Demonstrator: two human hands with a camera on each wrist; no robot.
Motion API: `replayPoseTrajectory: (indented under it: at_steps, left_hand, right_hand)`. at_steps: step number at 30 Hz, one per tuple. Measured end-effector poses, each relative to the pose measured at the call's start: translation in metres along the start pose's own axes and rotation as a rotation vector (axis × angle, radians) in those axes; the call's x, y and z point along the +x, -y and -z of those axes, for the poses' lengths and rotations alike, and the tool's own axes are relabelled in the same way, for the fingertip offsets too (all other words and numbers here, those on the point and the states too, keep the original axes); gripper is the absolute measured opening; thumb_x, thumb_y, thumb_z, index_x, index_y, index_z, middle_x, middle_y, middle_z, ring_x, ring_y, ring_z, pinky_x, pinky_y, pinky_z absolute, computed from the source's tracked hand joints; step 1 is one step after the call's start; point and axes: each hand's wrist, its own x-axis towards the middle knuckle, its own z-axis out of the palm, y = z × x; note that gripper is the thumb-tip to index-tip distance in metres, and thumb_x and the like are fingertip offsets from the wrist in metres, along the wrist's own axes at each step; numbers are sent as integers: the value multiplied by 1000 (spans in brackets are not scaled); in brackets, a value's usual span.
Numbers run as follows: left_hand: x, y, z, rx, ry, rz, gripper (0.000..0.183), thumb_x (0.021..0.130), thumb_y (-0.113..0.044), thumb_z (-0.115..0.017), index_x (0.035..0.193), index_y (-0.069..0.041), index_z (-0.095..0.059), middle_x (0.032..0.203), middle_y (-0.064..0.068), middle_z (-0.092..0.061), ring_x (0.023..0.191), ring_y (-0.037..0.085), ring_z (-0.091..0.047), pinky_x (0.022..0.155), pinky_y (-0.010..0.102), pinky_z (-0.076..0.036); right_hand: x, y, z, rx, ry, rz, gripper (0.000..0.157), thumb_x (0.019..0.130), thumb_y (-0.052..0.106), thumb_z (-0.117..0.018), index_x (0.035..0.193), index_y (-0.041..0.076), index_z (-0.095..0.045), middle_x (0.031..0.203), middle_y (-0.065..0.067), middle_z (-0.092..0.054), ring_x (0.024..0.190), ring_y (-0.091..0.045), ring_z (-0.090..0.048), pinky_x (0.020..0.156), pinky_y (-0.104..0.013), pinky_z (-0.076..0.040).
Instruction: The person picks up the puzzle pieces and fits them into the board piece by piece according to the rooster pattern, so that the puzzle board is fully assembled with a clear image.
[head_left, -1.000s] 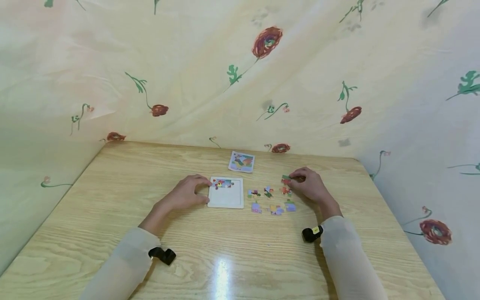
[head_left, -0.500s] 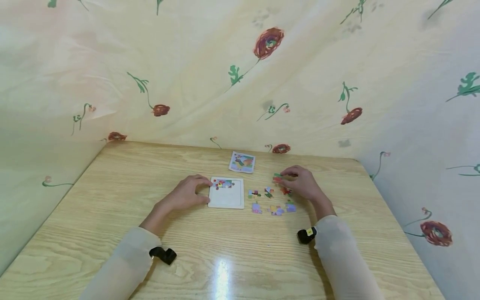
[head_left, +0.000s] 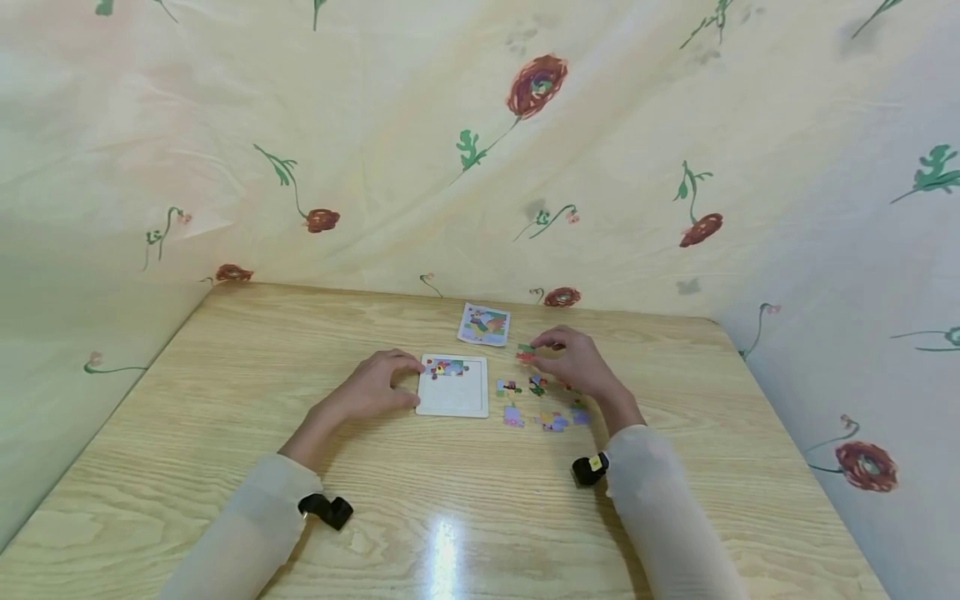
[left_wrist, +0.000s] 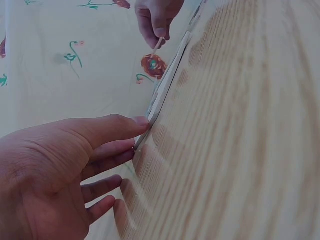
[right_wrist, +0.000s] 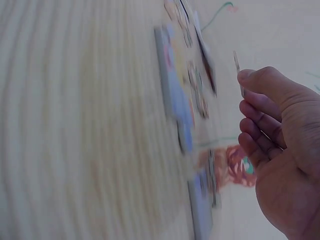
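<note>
Head view, tray (head_left: pixel 459 402): on table (head_left: pixel 390 487); left hand (head_left: pixel 372 387), thumb and fingers spread, touches left edge, apparently steadying it.
Piece (head_left: pixel 525 354): right hand (head_left: pixel 576 360) pinches its edge near tray, likely keeping face uncovered.

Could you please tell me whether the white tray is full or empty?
Neither; the white tray is partly filled. In the head view, puzzle pieces lie along its far side, while the rest shows bare white.

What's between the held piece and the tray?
Only bare table shows between the held piece and the tray, in the head view.
</note>
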Motion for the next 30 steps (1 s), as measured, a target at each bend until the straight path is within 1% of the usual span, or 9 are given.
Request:
replayPoseTrajectory:
  at_steps: [6, 11, 13, 17, 22, 25, 28, 30]
  left_hand:
    - [4, 1, -1, 8, -7, 2, 46, 88, -21, -78, 131, -9, -69, 142, 12, -62, 139, 40, -49, 116, 61, -38]
    - [8, 2, -3, 6, -13, 12, 46, 88, -22, -78, 132, -10, -68, 143, 12, -61, 141, 40, -48, 116, 61, -38]
    - [10, 2, -4, 5, -18, 11, 47, 88, -22, -78, 132, -10, -68, 143, 12, -61, 141, 40, -47, 117, 61, -37]
    - [11, 3, -4, 13, -25, 6, 47, 88, -22, -78, 132, -10, -68, 142, 11, -62, 140, 40, -49, 116, 62, -37]
    - [11, 4, -4, 18, -23, 2, 47, 88, -23, -78, 132, -10, -68, 142, 11, -62, 140, 40, -49, 115, 63, -37]
    - [11, 4, -4, 14, -21, 5, 46, 88, -22, -78, 132, -10, -68, 142, 11, -62, 140, 40, -49, 116, 62, -38]
    - [12, 4, -4, 13, -19, 7, 46, 88, -22, -77, 132, -10, -68, 142, 11, -61, 140, 39, -49, 115, 62, -38]
    - [12, 4, -4, 15, -19, 3, 46, 89, -23, -77, 132, -10, -68, 142, 11, -61, 139, 39, -49, 115, 62, -39]
  right_hand:
    - [12, 7, -13, 40, 48, 34, 26, 93, 21, -76, 115, 8, -75, 129, -12, -65, 121, -35, -58, 102, -53, -51]
    - [21, 15, -22, 37, 103, 34, 23, 93, 20, -76, 113, 10, -76, 131, -10, -64, 125, -35, -57, 103, -52, -52]
    - [26, 18, -25, 19, 121, 42, 23, 93, 20, -76, 114, 10, -75, 130, -10, -64, 125, -35, -58, 102, -52, -53]
    - [32, 25, -33, 9, 161, 59, 24, 94, 20, -76, 116, 10, -74, 130, -10, -64, 127, -35, -58, 105, -52, -52]
    - [36, 30, -43, 38, 198, 57, 25, 93, 17, -76, 116, 7, -74, 134, -11, -62, 131, -35, -58, 109, -52, -50]
    - [38, 31, -49, 24, 205, 68, 25, 93, 17, -77, 116, 7, -74, 132, -11, -63, 126, -33, -60, 107, -49, -52]
    - [41, 31, -52, -7, 203, 72, 26, 93, 18, -77, 116, 8, -74, 125, -9, -65, 115, -27, -62, 100, -43, -54]
    - [42, 31, -54, -16, 204, 66, 26, 92, 18, -78, 116, 8, -74, 120, -8, -66, 106, -23, -61, 93, -38, -54]
